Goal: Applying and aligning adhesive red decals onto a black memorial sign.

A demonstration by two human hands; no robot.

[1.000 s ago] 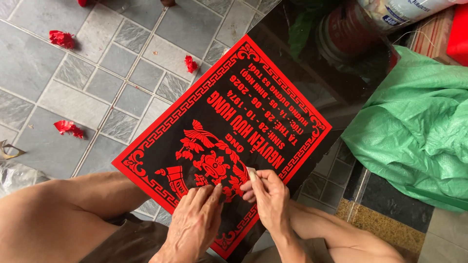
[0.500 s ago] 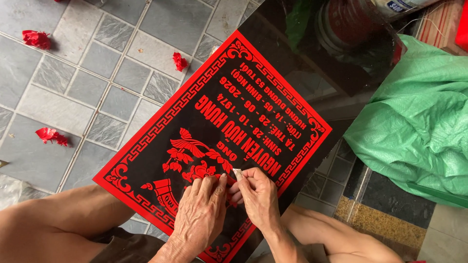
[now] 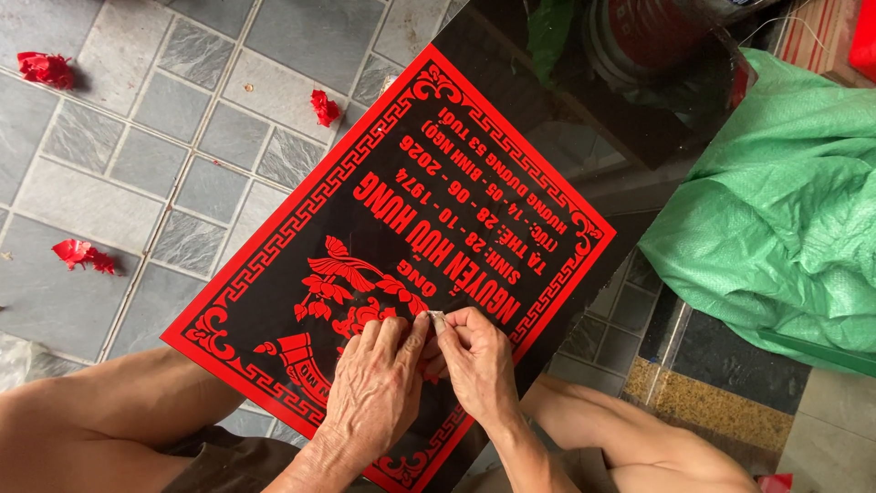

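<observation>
Grey tiled floor [image 3: 109,155] seen from head view, red scraps [image 3: 84,256] scattered across it, well apart. Black slab [image 3: 365,237] with red border and red lettering laid tilted across bare knees [image 3: 119,411], low in frame. Left hand [image 3: 379,393] pressed flat on slab near red flower design, fingers close together. Right hand [image 3: 479,361] just beside, touching left; small pale blade [image 3: 437,319] pinched between thumb and forefinger, tip set on slab. Green sack [image 3: 785,228] crumpled at right. Second dark slab [image 3: 639,110] glimpsed beyond, top right.
</observation>
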